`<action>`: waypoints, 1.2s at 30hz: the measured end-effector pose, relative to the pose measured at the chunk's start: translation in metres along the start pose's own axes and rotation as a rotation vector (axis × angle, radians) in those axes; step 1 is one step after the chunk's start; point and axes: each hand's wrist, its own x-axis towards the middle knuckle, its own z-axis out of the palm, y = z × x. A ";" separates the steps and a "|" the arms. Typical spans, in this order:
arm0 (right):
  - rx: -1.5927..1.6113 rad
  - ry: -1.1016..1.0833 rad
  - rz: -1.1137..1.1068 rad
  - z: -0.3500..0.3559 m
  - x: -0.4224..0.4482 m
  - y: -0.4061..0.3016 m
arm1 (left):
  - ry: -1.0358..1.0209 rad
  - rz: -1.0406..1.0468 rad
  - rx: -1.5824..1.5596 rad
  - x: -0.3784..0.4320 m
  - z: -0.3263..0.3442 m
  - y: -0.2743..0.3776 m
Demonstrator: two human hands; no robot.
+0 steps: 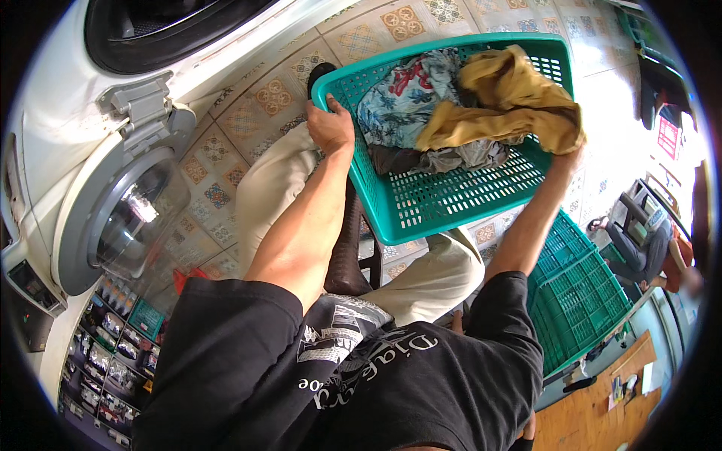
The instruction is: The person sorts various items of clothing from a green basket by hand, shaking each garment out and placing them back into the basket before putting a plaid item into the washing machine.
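Observation:
A green plastic laundry basket (451,225) is tilted before me, above a patterned tile floor. My left hand (333,125) grips its near left corner, thumb over the rim. At the right side, my right hand (568,158) is mostly hidden by a mustard-yellow garment (524,90) draped over it, so its fingers cannot be seen. A light blue printed garment (409,101) lies in the basket beside the yellow one. Grey-brown clothes (471,156) lie along their lower edge.
At the left a front-loading washing machine's round glass door (132,214) hangs open. Green plastic crates (581,287) stand at the right, near a wooden tabletop (603,406). A seated person (643,248) is farther off. Shelves (107,361) hold packets at lower left.

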 end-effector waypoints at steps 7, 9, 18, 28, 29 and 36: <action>0.434 -0.046 0.056 -0.022 -0.033 -0.035 | 0.034 -0.015 -0.026 -0.002 0.000 0.001; 0.346 0.177 0.013 0.014 -0.058 0.013 | 0.019 0.039 -0.047 -0.003 0.000 0.001; 0.004 -0.235 0.850 0.279 -0.223 0.209 | -0.009 0.026 -0.040 -0.002 -0.004 0.007; 0.372 0.134 0.759 0.250 -0.056 0.080 | 0.010 0.010 -0.043 0.000 -0.001 0.000; 0.481 0.210 0.690 0.225 -0.038 0.055 | 0.014 0.022 -0.052 0.000 -0.001 0.001; 1.018 0.289 0.129 0.090 -0.013 -0.003 | 0.000 -0.026 0.008 -0.001 -0.002 0.004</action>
